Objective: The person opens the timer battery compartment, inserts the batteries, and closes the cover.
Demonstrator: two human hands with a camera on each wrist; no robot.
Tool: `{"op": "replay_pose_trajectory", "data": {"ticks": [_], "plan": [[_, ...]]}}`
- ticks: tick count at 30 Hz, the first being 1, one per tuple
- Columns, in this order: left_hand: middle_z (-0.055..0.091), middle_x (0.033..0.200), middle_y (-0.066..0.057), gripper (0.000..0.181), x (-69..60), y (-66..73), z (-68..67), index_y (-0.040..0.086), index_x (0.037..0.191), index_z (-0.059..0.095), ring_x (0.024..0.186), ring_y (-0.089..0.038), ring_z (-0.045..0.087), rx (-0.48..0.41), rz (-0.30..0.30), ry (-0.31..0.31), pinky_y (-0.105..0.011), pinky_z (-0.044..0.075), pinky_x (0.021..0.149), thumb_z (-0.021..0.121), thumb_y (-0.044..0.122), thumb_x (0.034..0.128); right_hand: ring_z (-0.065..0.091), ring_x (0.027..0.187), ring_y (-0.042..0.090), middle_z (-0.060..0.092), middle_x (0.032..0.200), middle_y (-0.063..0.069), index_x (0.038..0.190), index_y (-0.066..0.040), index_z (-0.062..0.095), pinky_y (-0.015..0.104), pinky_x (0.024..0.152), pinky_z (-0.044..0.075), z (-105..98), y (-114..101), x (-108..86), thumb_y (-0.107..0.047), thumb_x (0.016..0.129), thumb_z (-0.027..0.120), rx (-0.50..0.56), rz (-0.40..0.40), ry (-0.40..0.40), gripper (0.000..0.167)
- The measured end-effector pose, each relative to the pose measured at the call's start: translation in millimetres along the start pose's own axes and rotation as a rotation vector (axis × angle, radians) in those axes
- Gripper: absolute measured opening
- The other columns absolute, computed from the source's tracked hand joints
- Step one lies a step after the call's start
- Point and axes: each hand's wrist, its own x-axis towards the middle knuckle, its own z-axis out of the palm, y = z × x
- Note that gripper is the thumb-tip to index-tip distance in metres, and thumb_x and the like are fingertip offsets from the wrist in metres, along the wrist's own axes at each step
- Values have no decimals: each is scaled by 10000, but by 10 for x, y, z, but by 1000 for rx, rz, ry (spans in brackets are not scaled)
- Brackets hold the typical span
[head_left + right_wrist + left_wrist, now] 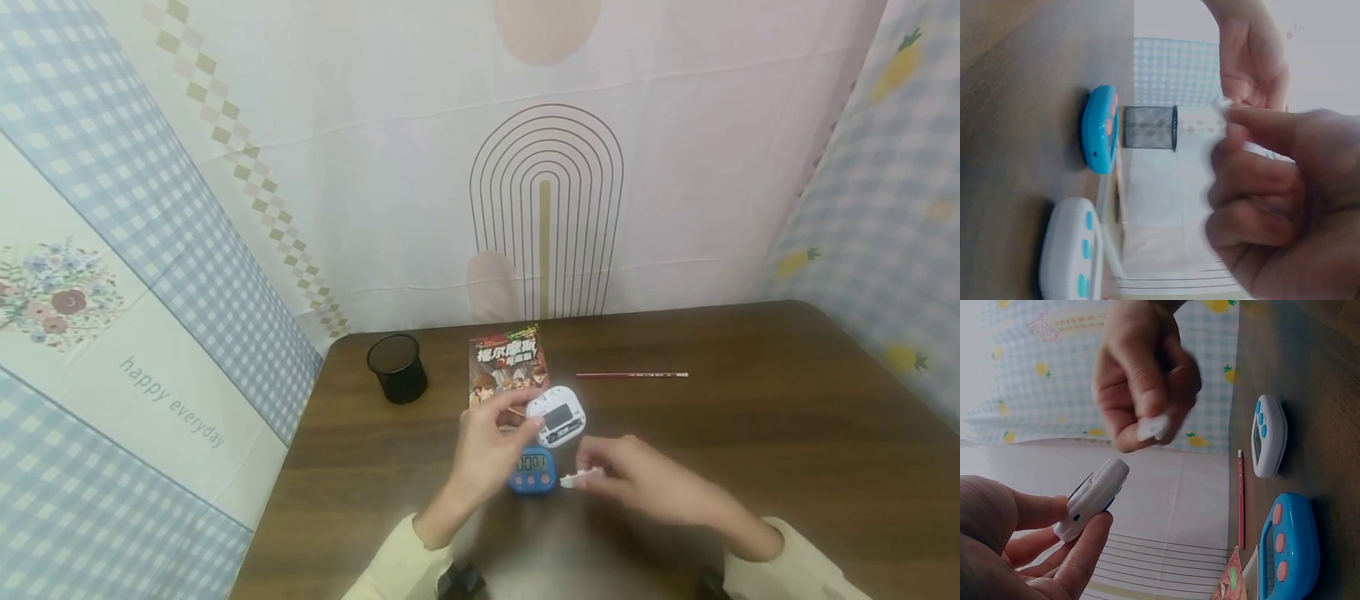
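My left hand (486, 442) holds a white digital timer (557, 408) by its edge, between thumb and fingers. Its back faces up in the head view, with a dark battery (564, 432) lying in an uncovered slot. To the right, my right hand (637, 479) pinches a small white piece (1154, 428) that looks like a battery cover, apart from the timer. Below the hands a blue timer (532, 472) with pink buttons rests on the table. Beside it, in both wrist views, stands another white timer (1269, 436) with blue buttons.
A black mesh pen holder (397, 369) stands at the back left of the brown table (750, 375). A comic-style book (506, 362) lies behind the left hand, and a red pencil (632, 375) lies to its right. Patterned cloth hangs behind and at both sides.
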Motion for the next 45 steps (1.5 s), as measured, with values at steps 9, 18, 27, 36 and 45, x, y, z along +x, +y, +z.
{"op": "replay_pose_trajectory", "data": {"ticks": [9, 18, 27, 36, 45], "plan": [[788, 1153, -111, 318, -12, 11, 16, 101, 1205, 786, 828, -158, 757, -27, -9, 0, -232, 641, 730, 790, -12, 907, 612, 744, 196, 714, 808, 66, 867, -78, 740, 305, 632, 524, -29, 41, 111, -286, 888, 866, 302, 301, 270, 244], [717, 1350, -167, 315, -56, 19, 73, 56, 1193, 778, 841, -179, 766, -52, 28, -12, -235, 643, 748, 783, -47, 895, 432, 463, 91, 493, 549, -38, 829, -64, 555, 207, 460, 351, 10, 78, 111, -169, 910, 831, 616, 302, 248, 307], [769, 1216, -138, 312, -70, 24, 110, 56, 1191, 777, 808, -119, 736, -24, 27, -37, -236, 639, 734, 782, -41, 895, 460, 482, 103, 622, 678, 37, 1105, 1, 523, 202, 441, 357, 38, 31, 127, -156, 899, 846, 650, 350, 306, 414], [683, 1385, -218, 321, -126, 2, 124, 32, 1211, 764, 808, -134, 745, -55, 20, -23, -243, 644, 717, 773, -42, 899, 641, 576, 177, 721, 950, 261, 1356, 26, 530, 302, 526, 580, 161, 18, 111, -132, 1003, 723, 624, 176, 307, 432], [704, 1352, -204, 310, -90, 61, 94, 12, 1216, 762, 801, -205, 745, -106, 28, 27, -250, 644, 698, 771, -42, 911, 600, 560, 137, 656, 778, 76, 1347, 76, 499, 332, 471, 534, 280, -57, 209, -69, 1057, 620, 572, 34, 447, 346]]}}
